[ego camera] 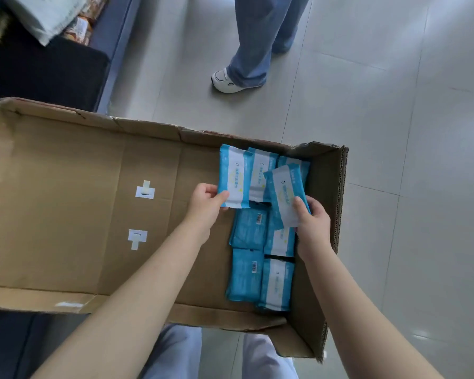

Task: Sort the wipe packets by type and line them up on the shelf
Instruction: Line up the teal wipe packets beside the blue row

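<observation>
Two wipe packets are in hand inside the cardboard box (66, 214): my left hand (207, 205) pinches the lower edge of one blue-and-white packet (234, 179), my right hand (311, 218) clamps another (285, 196). Remaining packets (260, 258) lie at the box's right end. Step: picking out. No shelf in view; next I judge type, then carry across.

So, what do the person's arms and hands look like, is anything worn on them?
Both arms are bare up to the frame edge: no sleeves, gloves, watch or rings show. The left hand and right hand have short, plain nails. Light blue-grey trousers show below.
</observation>
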Available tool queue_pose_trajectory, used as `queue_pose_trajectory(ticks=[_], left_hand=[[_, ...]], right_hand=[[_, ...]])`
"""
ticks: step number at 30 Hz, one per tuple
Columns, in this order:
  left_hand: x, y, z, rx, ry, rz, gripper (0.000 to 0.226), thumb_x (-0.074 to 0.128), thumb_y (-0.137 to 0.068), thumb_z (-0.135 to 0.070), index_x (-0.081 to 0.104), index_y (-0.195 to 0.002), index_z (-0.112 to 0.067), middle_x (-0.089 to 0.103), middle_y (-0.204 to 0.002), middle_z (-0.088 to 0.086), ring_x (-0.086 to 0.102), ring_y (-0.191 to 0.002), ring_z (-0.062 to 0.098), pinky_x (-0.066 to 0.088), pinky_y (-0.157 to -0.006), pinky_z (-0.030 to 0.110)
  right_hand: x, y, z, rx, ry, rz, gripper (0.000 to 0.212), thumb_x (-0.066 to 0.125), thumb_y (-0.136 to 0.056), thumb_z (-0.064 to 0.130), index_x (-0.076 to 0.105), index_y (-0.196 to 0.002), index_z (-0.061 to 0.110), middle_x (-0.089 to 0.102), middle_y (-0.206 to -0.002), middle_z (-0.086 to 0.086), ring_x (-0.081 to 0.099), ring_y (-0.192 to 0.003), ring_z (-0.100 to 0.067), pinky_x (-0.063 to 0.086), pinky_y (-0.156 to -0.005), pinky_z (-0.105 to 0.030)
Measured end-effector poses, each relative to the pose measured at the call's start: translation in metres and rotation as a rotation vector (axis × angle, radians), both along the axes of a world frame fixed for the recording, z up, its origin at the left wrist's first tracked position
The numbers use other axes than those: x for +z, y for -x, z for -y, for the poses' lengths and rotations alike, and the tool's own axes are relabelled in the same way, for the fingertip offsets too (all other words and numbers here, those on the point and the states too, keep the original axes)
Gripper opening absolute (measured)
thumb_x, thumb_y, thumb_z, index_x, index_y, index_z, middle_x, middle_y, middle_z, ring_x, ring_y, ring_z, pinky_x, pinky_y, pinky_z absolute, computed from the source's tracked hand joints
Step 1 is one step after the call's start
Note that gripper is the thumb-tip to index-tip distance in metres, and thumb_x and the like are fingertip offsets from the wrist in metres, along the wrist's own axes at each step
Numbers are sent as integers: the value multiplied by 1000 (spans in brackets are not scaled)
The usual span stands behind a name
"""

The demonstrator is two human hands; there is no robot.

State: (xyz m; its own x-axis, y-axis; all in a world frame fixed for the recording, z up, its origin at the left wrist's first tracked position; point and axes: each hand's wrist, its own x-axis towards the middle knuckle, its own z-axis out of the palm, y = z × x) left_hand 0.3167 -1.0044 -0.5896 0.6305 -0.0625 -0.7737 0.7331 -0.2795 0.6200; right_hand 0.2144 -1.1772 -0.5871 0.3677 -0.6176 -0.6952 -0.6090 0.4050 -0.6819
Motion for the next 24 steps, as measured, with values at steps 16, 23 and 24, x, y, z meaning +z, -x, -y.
queue_pose_trajectory(ticks=[16, 23, 24], left_hand=[[339, 133, -194, 238, 429, 220, 55, 55, -93, 3, 43, -138, -27, 65, -124, 4, 65, -108, 21, 54, -70, 30], [397, 231, -210, 632, 492, 378, 41, 53, -98, -10, 51, -135, -28, 68, -121, 9, 69, -98, 25, 55, -59, 32], [403, 246, -214, 685, 482, 394, 36, 53, -99, -17, 52, -133, -29, 69, -120, 7, 70, -99, 24, 55, -60, 33]], right_hand=[[318, 71, -135, 89, -371, 466, 38, 74, -83, 22, 63, -117, 10, 71, -115, -15, 72, -91, -19, 59, -75, -31], [394, 104, -158, 272, -625, 583, 45, 66, -93, 25, 49, -131, 7, 71, -116, -14, 71, -103, -28, 62, -70, -36], [404, 110, -164, 317, -621, 601, 38, 64, -94, 24, 53, -126, 8, 72, -116, -14, 72, -101, -27, 62, -68, -35]])
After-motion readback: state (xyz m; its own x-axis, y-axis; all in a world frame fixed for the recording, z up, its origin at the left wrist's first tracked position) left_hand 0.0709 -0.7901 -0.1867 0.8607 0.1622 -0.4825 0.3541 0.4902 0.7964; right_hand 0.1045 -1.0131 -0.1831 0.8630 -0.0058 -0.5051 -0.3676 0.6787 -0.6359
